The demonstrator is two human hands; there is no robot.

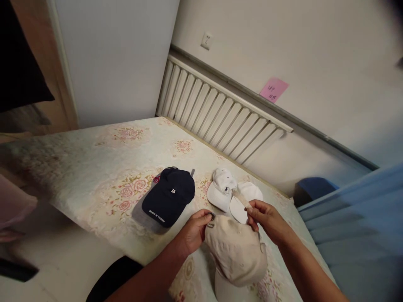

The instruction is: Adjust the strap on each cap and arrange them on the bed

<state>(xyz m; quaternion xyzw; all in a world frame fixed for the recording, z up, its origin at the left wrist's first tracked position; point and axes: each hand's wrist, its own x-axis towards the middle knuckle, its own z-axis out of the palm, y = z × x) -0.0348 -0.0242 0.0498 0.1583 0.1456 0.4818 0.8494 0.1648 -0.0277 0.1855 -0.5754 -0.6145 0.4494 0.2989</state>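
Observation:
A beige baseball cap hangs between my hands, its brim pointing down toward me and its back edge facing away. My left hand pinches the back edge beside a small metal buckle. In my right hand, thumb and fingers are closed on the loose end of the cap's strap, which sticks out up and to the left. Left of my hands lies a navy cap with white lettering on its front and brim. Just beyond my right hand are a white cap with a small dark logo and another white cap, partly covered by the strap.
The caps lie on a table with a floral cloth. A white radiator runs along the wall behind it. At the right hang blue curtains, near a dark blue object. A black rounded object is below the near edge.

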